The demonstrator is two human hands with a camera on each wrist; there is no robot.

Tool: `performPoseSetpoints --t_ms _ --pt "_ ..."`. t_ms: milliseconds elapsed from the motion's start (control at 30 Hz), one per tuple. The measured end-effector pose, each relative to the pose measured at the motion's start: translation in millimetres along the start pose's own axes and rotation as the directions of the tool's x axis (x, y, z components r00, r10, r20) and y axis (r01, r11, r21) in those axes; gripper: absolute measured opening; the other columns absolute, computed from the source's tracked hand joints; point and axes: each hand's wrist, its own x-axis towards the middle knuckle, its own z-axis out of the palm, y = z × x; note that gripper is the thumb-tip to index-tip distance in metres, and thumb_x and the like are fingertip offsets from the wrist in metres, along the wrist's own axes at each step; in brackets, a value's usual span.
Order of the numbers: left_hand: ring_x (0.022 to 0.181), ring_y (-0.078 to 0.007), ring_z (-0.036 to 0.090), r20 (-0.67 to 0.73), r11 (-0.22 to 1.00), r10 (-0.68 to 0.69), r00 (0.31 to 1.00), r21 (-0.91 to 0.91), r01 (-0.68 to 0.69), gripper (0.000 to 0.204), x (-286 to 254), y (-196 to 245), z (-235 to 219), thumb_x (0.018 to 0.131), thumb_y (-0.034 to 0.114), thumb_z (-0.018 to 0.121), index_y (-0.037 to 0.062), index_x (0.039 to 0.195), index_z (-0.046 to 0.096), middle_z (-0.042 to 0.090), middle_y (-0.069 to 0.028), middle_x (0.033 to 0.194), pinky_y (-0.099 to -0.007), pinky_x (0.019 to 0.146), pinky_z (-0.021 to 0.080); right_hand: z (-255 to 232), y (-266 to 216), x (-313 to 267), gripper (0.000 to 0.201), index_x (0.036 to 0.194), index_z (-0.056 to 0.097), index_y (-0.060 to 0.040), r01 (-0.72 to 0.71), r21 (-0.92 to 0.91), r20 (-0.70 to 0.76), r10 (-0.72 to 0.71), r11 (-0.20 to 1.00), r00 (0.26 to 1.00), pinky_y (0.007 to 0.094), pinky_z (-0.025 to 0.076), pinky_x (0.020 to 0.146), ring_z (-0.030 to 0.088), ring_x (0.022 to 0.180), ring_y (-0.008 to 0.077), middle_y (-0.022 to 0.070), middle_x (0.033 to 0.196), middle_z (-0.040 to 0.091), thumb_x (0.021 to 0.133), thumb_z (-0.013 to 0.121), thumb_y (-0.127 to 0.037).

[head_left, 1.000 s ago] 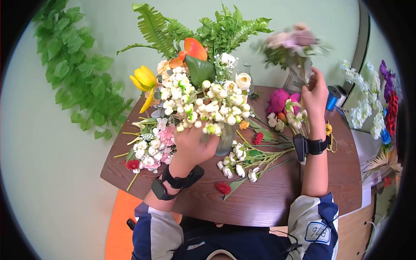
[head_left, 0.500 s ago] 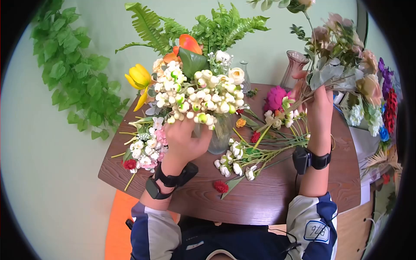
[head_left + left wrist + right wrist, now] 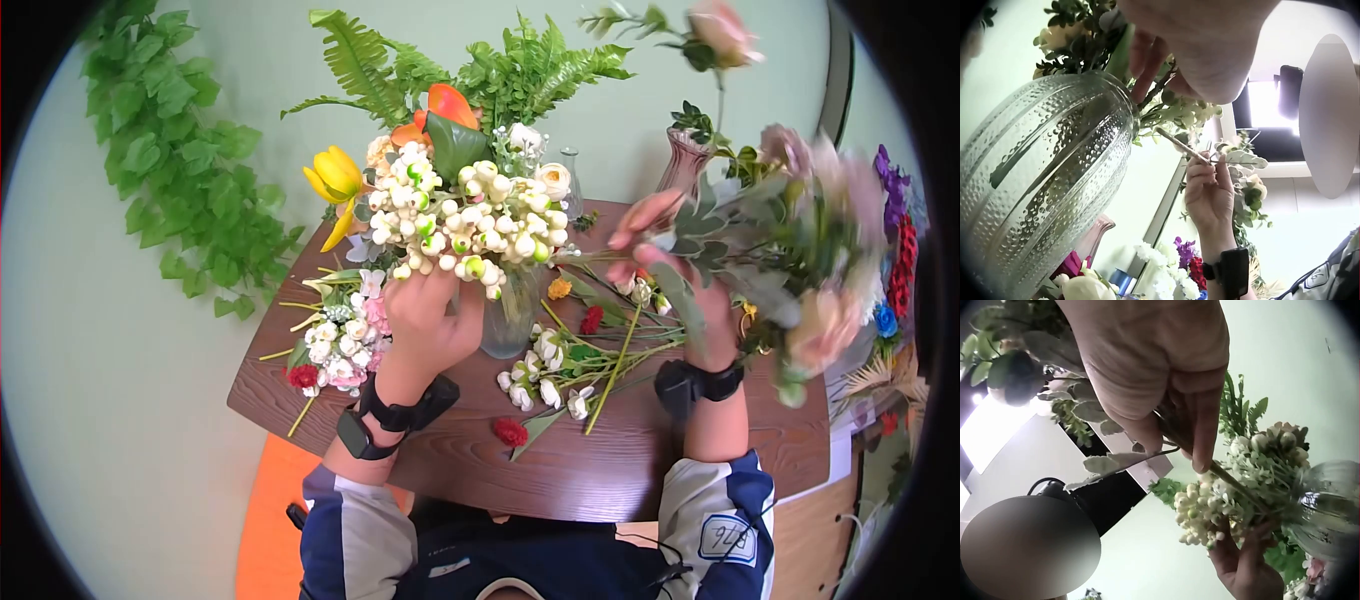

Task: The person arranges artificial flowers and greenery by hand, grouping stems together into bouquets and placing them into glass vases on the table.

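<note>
My left hand [image 3: 430, 315] is at the neck of a clear ribbed glass vase [image 3: 1047, 169], its fingers gripping stems under white berry sprays [image 3: 470, 220]. An orange flower [image 3: 450, 105], a yellow tulip [image 3: 335, 178] and fern fronds rise from this arrangement. To its right, my right hand [image 3: 700, 300] holds a bunch of pale pink roses [image 3: 825, 320] with grey-green leaves, pinching its stem. The bunch is tilted, blooms to the right and the cut stem end [image 3: 1166, 137] pointing toward the vase mouth. Blur softens the blooms in the head view.
White ranunculus-like flowers [image 3: 545, 365] and red heads [image 3: 510, 432] lie on the brown table [image 3: 480, 480]. Pink and white flowers [image 3: 345, 345] lie at the left. A pink glass vase [image 3: 685, 160] and a small glass vase [image 3: 571, 185] stand behind. Leafy vines [image 3: 165, 150] hang on the wall.
My right hand has brought the pink rose bunch over from the back right, tipped it sideways, and moved its stem leftward near the vase. My left hand stays at the vase neck.
</note>
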Motion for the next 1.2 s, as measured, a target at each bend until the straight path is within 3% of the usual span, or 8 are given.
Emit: performPoseSetpoints --t_ms 533,700,833,933,1000,1067,1100,1200 --pt "0.045 -0.0234 0.052 -0.001 0.999 -0.042 0.999 -0.018 0.042 0.022 3 4 -2 0.064 0.007 0.062 0.0058 0.086 0.060 0.057 -0.0063 0.064 -0.0315 0.041 0.037 29 16 30 0.034 0.091 0.063 0.0007 -0.410 -0.325 0.097 0.462 0.852 0.882 0.0233 0.047 0.071 0.063 0.076 0.0119 0.0064 0.084 0.067 0.092 0.043 -0.027" --pt "0.058 -0.0283 0.055 0.065 0.994 -0.108 0.992 0.037 0.106 0.021 -9 6 -7 0.064 0.004 0.060 0.0038 0.085 0.059 0.057 -0.0097 0.069 -0.0341 0.052 0.043 28 23 31 0.027 0.102 0.060 -0.0023 -0.061 -0.536 0.262 0.235 0.842 0.936 0.0243 0.048 0.076 0.063 0.080 0.0128 0.0051 0.090 0.067 0.088 0.045 -0.020" --pt "0.068 -0.0234 0.060 0.118 0.991 -0.117 0.986 0.077 0.109 0.032 -36 -2 -7 0.066 0.017 0.061 0.0111 0.097 0.064 0.064 -0.0074 0.080 -0.0442 0.102 0.023 25 56 31 0.030 0.112 0.054 -0.0035 0.127 -0.944 0.259 0.443 0.306 0.858 0.0249 0.046 0.082 0.061 0.091 0.0176 0.0075 0.102 0.063 0.086 0.046 -0.016" --pt "0.086 -0.0254 0.061 0.098 0.993 0.016 0.995 0.111 -0.026 0.035 -45 -10 -6 0.067 0.019 0.062 0.0132 0.101 0.064 0.064 -0.0090 0.097 -0.0471 0.106 0.017 11 134 24 0.034 0.094 0.060 -0.0084 0.192 -0.859 0.151 -0.125 0.474 0.981 0.0292 0.043 0.066 0.053 0.071 0.0163 0.0019 0.078 0.056 0.066 0.072 -0.024" --pt "0.100 -0.0272 0.057 0.130 0.998 -0.013 0.991 0.065 0.005 0.034 -52 -12 -5 0.068 0.019 0.063 0.0139 0.101 0.064 0.061 -0.0088 0.109 -0.0500 0.104 0.019 46 68 16 0.027 0.112 0.053 -0.0080 0.440 -0.890 0.424 -0.134 0.119 0.896 0.0264 0.044 0.084 0.057 0.098 0.0162 0.0087 0.103 0.060 0.091 0.038 -0.015" --pt "0.099 -0.0273 0.058 0.077 0.998 0.043 0.996 0.046 -0.046 0.033 -50 -14 -4 0.069 0.019 0.063 0.0137 0.101 0.064 0.062 -0.0079 0.108 -0.0508 0.101 0.025 50 53 19 0.024 0.104 0.057 -0.0103 -0.365 -0.585 0.046 0.478 0.724 0.877 0.0288 0.048 0.072 0.061 0.083 0.0143 0.0057 0.090 0.062 0.089 0.043 -0.023" --pt "0.096 -0.0279 0.059 0.054 0.996 0.065 0.996 0.058 -0.068 0.032 -48 -13 -5 0.069 0.019 0.063 0.0136 0.101 0.064 0.063 -0.0070 0.105 -0.0507 0.096 0.031 57 44 22 0.021 0.096 0.059 -0.0113 -0.549 -0.506 -0.109 0.581 0.666 0.806 0.0328 0.048 0.060 0.062 0.072 0.0182 0.0074 0.084 0.063 0.082 0.051 -0.025" --pt "0.091 -0.0285 0.060 0.013 0.996 0.090 0.996 0.004 -0.090 0.032 -43 -13 -6 0.068 0.018 0.064 0.0117 0.100 0.064 0.063 -0.0077 0.103 -0.0472 0.088 0.039 57 45 26 0.024 0.098 0.059 -0.0089 -0.460 -0.644 -0.076 0.546 0.612 0.834 0.0326 0.048 0.062 0.061 0.073 0.0181 0.0082 0.085 0.063 0.081 0.056 -0.025"
